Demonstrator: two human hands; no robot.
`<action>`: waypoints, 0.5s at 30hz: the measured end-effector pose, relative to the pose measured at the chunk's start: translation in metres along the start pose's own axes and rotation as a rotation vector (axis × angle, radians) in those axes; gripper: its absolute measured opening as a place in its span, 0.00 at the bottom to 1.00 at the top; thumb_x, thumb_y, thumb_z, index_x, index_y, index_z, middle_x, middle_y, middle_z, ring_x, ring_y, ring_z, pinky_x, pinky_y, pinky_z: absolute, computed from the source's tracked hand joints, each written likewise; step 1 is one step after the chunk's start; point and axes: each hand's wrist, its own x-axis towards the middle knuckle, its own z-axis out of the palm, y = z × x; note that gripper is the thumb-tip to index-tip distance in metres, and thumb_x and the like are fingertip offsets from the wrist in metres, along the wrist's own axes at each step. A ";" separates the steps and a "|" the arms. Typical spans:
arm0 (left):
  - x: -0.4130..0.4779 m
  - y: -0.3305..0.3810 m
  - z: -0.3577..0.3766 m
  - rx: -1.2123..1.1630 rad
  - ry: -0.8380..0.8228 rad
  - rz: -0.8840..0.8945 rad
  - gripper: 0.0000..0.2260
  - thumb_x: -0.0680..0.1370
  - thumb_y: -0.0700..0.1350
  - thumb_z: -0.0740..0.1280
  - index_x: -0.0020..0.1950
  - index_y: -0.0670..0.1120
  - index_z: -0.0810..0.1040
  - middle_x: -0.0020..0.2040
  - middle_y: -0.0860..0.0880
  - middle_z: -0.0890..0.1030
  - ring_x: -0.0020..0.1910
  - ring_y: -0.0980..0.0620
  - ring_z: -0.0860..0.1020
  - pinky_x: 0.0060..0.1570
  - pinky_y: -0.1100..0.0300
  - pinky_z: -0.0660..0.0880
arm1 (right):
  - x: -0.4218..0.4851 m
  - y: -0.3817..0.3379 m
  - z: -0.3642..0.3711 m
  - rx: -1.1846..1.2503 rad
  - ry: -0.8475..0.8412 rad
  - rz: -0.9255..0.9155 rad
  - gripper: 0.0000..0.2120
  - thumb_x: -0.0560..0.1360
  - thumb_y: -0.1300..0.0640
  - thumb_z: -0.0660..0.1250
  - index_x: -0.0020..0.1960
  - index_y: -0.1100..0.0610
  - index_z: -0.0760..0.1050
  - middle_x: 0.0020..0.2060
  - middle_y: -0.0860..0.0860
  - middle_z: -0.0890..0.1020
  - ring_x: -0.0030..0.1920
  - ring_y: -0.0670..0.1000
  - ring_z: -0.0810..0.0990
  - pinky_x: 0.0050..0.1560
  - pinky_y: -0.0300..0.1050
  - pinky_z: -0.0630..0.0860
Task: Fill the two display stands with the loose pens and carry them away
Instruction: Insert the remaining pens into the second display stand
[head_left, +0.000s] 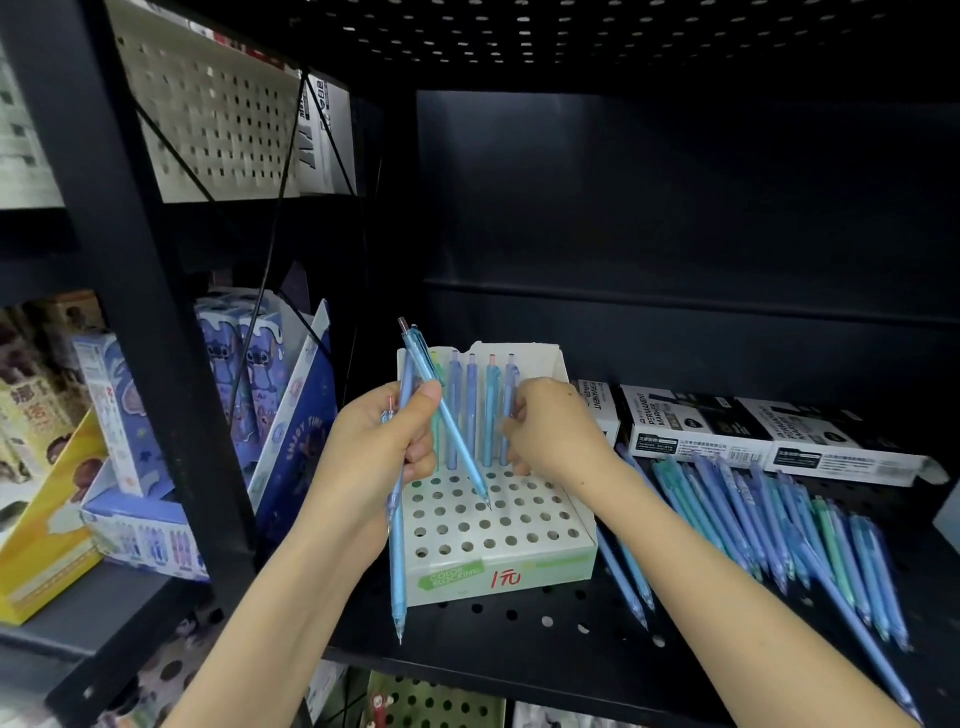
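**Op:** Stand status?

**Rec:** The display stand (540, 519) sits on the black shelf (519, 631), straight ahead of you and between your two hands. The back-row pens (470, 410) stand upright in it. The holes nearer you are bare. A second stand is not in view.

**Op:** Hands?

**Rec:** Your left hand (374, 447) grips a small bunch of pens.
- The tilted pen (462, 447) leans across the stand, button end up-left and tip down-right, just above the open holes near the middle.
- The hanging pen (397, 545) points straight down past the stand's front left corner.

Your right hand (561, 436) is at the right end of the back row. Its fingers (524, 410) curl round the end pen (510, 384) and pinch it.

**Op:** What does the next move turn on?

**Rec:** Judgement: the tilted pen's long axis. It slants, while the holes run vertical. Its tip is already over the grid, so your left hand is the nearer one. Upright the pen before lowering it, or the tip may skid off a hole's rim.

**Op:** Supply?

**Rec:** The loose pens (779, 519) fan out on the shelf right of the stand, under your right forearm, tips toward you. The marker boxes (691, 426) lie behind them. Judged early in the task: most holes are unfilled.
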 end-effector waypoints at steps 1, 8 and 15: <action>0.000 0.000 0.000 0.007 -0.004 0.001 0.15 0.77 0.44 0.64 0.32 0.47 0.67 0.26 0.51 0.62 0.24 0.56 0.59 0.21 0.69 0.60 | 0.000 0.002 -0.001 0.031 -0.012 0.010 0.08 0.77 0.65 0.58 0.46 0.68 0.74 0.41 0.61 0.81 0.40 0.58 0.82 0.42 0.54 0.80; -0.004 0.002 0.001 0.009 -0.034 0.004 0.14 0.77 0.44 0.64 0.32 0.47 0.67 0.26 0.50 0.63 0.24 0.56 0.59 0.21 0.69 0.61 | -0.004 0.003 0.003 0.220 0.183 -0.026 0.13 0.78 0.59 0.58 0.46 0.70 0.74 0.40 0.65 0.81 0.39 0.63 0.82 0.38 0.52 0.80; -0.008 0.004 0.003 0.065 -0.063 0.010 0.13 0.78 0.45 0.64 0.33 0.48 0.69 0.27 0.50 0.63 0.24 0.56 0.60 0.22 0.69 0.61 | -0.016 -0.005 -0.015 0.092 0.347 -0.093 0.15 0.78 0.56 0.60 0.42 0.66 0.76 0.31 0.55 0.80 0.29 0.52 0.77 0.32 0.39 0.74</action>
